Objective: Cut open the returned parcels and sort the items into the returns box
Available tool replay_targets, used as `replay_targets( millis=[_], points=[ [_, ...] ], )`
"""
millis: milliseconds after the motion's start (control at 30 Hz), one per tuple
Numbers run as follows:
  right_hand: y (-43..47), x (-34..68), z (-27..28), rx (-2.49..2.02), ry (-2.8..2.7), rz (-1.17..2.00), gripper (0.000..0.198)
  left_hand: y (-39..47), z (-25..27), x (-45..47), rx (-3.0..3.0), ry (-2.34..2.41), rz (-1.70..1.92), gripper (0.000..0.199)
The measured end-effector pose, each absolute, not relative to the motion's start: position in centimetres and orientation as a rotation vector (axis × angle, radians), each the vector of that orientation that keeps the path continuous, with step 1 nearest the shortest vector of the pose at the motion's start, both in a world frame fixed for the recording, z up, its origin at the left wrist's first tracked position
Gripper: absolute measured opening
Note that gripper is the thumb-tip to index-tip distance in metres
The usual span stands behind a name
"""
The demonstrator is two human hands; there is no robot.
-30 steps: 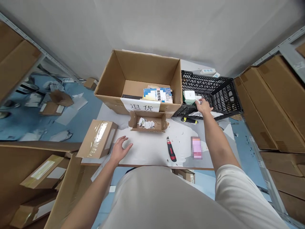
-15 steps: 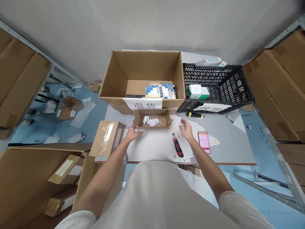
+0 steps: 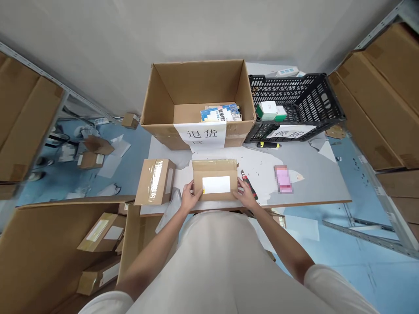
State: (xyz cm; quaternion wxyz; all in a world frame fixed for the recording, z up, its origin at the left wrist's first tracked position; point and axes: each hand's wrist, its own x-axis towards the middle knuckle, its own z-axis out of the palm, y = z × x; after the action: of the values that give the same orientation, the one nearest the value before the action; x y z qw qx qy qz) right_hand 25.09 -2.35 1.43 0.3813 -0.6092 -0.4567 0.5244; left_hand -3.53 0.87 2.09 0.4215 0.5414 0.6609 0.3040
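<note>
Between my two hands is a small cardboard box (image 3: pixel 215 169), a white label (image 3: pixel 216 185) on the face towards me and a taped flap along its far edge. My left hand (image 3: pixel 190 197) grips its left lower corner, the thumb on the front. The right lower corner is held by my right hand (image 3: pixel 246 195) in the same way. Just beyond my right fingers lies a red and black utility knife (image 3: pixel 250 186), partly covered by the hand. A taped cardboard parcel (image 3: pixel 153 181) rests to the left of my left hand. The inside of the small box is hidden.
A large open carton (image 3: pixel 157 133) with books (image 3: pixel 222 113) stands at the back. Right of it is a black plastic crate (image 3: pixel 327 114) holding green and white boxes (image 3: pixel 268 110). A yellow and black cutter (image 3: pixel 268 145) and a blurred pink phone (image 3: pixel 284 179) lie on the table (image 3: pixel 321 183).
The small box has come nearer to me and its labelled face shows now, not its open inside with crumpled paper. My right hand has moved left onto it; both hands now grip it.
</note>
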Motion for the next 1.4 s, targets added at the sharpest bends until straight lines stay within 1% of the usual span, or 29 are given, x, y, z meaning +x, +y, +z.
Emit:
replay_targets(
  millis=[100, 233, 367, 433, 533, 600, 733, 800, 867, 967, 1033, 1167, 1200, 1333, 1400],
  points=[
    [-4.9, 23.7, 0.8, -1.586, -1.081, 1.361, 0.078, -0.6, 0.7, -3.9, 1.326, 1.615, 0.688, 0.071],
    [-7.7, 22.7, 0.1, -1.629, -1.024, 1.345, 0.076, -1.9, -0.3, -4.8, 1.315, 1.536, 0.649, 0.085],
    [-10.0, 22.6, -1.0, -1.733, -0.994, 1.318, 0.083, -3.4, -1.5, -5.6, 1.35, 1.434, 0.587, 0.094],
    [-10.5, 22.4, -1.6, -1.761, -0.995, 1.328, 0.082, -3.8, -2.2, -5.7, 1.328, 1.405, 0.549, 0.089],
    [-10.3, 21.9, -1.8, -1.778, -1.004, 1.322, 0.071, -3.7, -2.5, -5.7, 1.271, 1.425, 0.563, 0.075],
    [-9.8, 21.4, -1.1, -1.763, -1.037, 1.248, 0.066, -3.3, -1.9, -5.7, 1.312, 1.461, 0.625, 0.072],
    [-8.9, 20.1, 2.2, -1.745, -1.067, 1.001, 0.063, -2.5, 1.7, -5.3, 1.517, 1.544, 0.765, 0.065],
    [-8.7, 19.2, 4.3, -1.704, -1.003, 0.956, 0.06, -2.4, 3.6, -4.7, 1.531, 1.539, 0.812, 0.061],
    [-8.6, 18.4, 6.1, -1.678, -0.934, 0.922, 0.057, -2.5, 5.1, -4.0, 1.494, 1.49, 0.835, 0.061],
    [-8.8, 17.6, 8.1, -1.754, -0.855, 0.781, 0.054, -2.9, 6.1, -2.8, 1.457, 1.436, 0.844, 0.063],
    [-9.1, 17.7, 8.8, -1.827, -0.835, 0.675, 0.051, -3.0, 6.3, -2.3, 1.443, 1.442, 0.862, 0.06],
    [-10.5, 18.7, 9.5, -1.945, -0.873, 0.551, 0.039, -3.0, 6.6, -1.2, 1.427, 1.442, 0.946, 0.038],
    [-10.9, 19.0, 9.6, -1.961, -0.888, 0.547, 0.036, -3.0, 6.8, -0.8, 1.448, 1.414, 0.97, 0.035],
    [-13.7, 20.8, 9.9, -2.0, -0.929, 0.598, 0.028, -3.1, 7.8, 1.9, 1.548, 1.185, 0.937, 0.046],
    [-15.6, 22.0, 10.1, -1.976, -0.887, 0.595, 0.033, -3.4, 8.4, 3.8, 1.535, 1.128, 0.886, 0.047]
  ],
)
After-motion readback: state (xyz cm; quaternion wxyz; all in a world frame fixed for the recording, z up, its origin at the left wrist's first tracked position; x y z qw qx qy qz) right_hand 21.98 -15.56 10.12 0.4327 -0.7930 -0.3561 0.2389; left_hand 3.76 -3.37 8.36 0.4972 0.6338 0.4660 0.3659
